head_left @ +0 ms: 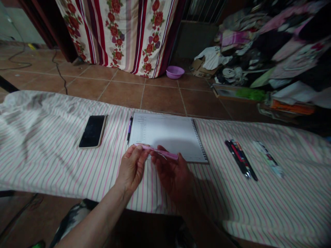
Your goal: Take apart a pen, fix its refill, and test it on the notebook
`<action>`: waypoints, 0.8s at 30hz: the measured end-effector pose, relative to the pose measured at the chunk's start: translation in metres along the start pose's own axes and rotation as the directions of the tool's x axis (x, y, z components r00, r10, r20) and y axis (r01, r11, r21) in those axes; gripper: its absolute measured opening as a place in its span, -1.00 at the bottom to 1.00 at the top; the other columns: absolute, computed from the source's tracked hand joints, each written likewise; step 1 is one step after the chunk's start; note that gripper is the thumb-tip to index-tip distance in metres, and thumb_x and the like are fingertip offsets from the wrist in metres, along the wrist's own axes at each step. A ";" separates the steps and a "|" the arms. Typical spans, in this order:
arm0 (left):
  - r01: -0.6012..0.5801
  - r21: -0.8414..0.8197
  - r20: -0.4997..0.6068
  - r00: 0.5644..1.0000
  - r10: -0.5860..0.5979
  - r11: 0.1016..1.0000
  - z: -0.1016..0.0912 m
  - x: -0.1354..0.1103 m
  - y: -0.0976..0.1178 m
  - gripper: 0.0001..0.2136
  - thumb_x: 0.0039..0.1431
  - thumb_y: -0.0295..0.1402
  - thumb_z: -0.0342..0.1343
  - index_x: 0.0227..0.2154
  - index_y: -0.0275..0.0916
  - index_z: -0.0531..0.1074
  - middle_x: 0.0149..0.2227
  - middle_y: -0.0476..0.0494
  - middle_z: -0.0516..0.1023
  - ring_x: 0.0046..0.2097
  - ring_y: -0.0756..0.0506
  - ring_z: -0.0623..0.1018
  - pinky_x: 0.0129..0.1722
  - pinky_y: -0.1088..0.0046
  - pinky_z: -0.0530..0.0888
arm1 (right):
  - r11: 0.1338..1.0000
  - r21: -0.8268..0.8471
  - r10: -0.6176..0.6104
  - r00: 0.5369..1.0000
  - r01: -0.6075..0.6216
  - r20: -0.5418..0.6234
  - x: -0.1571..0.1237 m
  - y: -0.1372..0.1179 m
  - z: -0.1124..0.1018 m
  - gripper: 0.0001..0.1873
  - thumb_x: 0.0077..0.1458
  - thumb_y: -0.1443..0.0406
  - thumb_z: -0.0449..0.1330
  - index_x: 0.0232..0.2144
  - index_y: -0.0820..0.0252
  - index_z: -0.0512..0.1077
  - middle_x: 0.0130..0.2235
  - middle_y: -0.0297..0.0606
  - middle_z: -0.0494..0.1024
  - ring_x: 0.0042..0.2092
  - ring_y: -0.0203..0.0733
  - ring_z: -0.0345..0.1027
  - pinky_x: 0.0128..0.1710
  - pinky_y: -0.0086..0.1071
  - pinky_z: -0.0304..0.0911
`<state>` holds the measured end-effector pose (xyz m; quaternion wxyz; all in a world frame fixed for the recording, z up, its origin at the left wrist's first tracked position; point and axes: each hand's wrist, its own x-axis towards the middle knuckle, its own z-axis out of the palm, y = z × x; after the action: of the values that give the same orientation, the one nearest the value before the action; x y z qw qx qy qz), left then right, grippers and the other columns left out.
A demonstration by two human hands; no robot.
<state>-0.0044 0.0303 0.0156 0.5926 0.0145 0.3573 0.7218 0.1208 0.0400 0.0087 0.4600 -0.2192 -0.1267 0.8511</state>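
1. Holding one slim pink rod-like object [172, 155] above the near edge of one white spiral-bound notebook [168, 131], with grip clamped on both ends by left hand [133, 167] and right hand [176, 177].
2. Probably best steadied by light, even fingertip pressure.
3. Counting on pink-and-grey-striped white cloth [64, 165]: one dark-screened, pale-cased phone [92, 131]; one purple-and-black pen [129, 130]; one whitish pen-like item [269, 156]; dark pens [238, 158], exact number unclear.

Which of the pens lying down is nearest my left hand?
The purple-and-black pen at the left edge of the notebook. It lies alone, just beyond your left hand; the other pens lie past the notebook's right edge.
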 end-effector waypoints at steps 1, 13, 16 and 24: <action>0.001 -0.003 0.005 1.000 -0.001 1.000 0.000 0.000 0.000 -0.95 0.03 -0.58 0.20 -0.50 -0.42 0.47 -0.41 -0.17 0.57 -0.37 0.04 0.58 -0.29 0.66 0.54 | 1.000 0.000 0.004 1.000 -0.004 -0.002 0.000 0.000 -0.001 -0.60 0.15 0.13 0.11 -0.16 0.36 0.49 -0.19 -0.03 0.63 -0.19 -0.19 0.54 -0.07 -0.37 0.41; -0.014 0.025 0.047 0.999 0.013 1.000 0.000 -0.002 -0.003 -0.90 -0.06 -0.51 0.31 -0.50 -0.38 0.48 -0.40 -0.16 0.58 -0.37 0.01 0.59 -0.27 0.60 0.54 | 0.998 0.052 0.020 0.999 -0.019 -0.036 -0.002 0.000 -0.003 -0.56 0.16 0.08 0.06 -0.14 0.32 0.48 -0.23 -0.07 0.64 -0.21 -0.21 0.54 -0.17 -0.40 0.44; -0.018 0.040 0.030 0.999 0.017 0.999 0.000 -0.002 -0.003 -0.88 -0.07 -0.49 0.32 -0.50 -0.38 0.47 -0.40 -0.16 0.58 -0.37 0.01 0.58 -0.29 0.59 0.54 | 0.998 0.060 0.023 0.999 -0.020 -0.049 -0.002 0.000 -0.003 -0.55 0.15 0.07 0.08 -0.14 0.33 0.48 -0.24 -0.05 0.64 -0.22 -0.20 0.54 -0.16 -0.38 0.43; -0.047 0.092 0.080 0.996 0.039 0.995 -0.001 -0.003 -0.005 -0.81 -0.12 -0.41 0.36 -0.48 -0.34 0.46 -0.38 -0.15 0.60 -0.35 0.00 0.60 -0.25 0.55 0.52 | 0.992 0.121 0.049 0.997 -0.041 -0.057 -0.001 0.000 -0.005 -0.60 0.12 0.08 0.15 -0.18 0.28 0.51 -0.27 -0.12 0.64 -0.22 -0.26 0.52 -0.22 -0.47 0.43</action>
<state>-0.0002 0.0274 0.0135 0.5890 0.0781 0.3670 0.7157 0.1236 0.0393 0.0050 0.4565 -0.2193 -0.0567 0.8604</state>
